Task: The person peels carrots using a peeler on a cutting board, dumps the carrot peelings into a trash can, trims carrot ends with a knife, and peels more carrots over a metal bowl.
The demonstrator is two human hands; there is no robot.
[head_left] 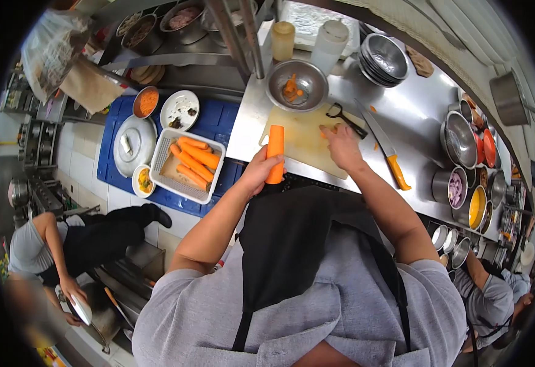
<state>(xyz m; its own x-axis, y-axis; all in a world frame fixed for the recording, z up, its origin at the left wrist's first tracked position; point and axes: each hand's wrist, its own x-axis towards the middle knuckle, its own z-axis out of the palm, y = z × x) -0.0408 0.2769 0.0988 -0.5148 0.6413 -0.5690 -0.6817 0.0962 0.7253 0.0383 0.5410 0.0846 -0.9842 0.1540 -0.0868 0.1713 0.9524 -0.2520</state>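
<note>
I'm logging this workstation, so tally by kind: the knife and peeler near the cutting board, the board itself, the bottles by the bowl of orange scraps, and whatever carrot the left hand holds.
Knife: 1
Peeler: 1
Cutting board: 1
Bottles: 2
Carrot in the left hand: 1
Total: 6

You have a bright orange carrot (pixel 276 144), a black-handled peeler (pixel 355 128) and a pale yellow cutting board (pixel 298 136). Your knife (pixel 382 139) has a yellow-orange handle and silver blade. You wear a mottled grey shirt (pixel 188 318) and plain black apron (pixel 289 244); your basket (pixel 180 190) is off-white.
</note>
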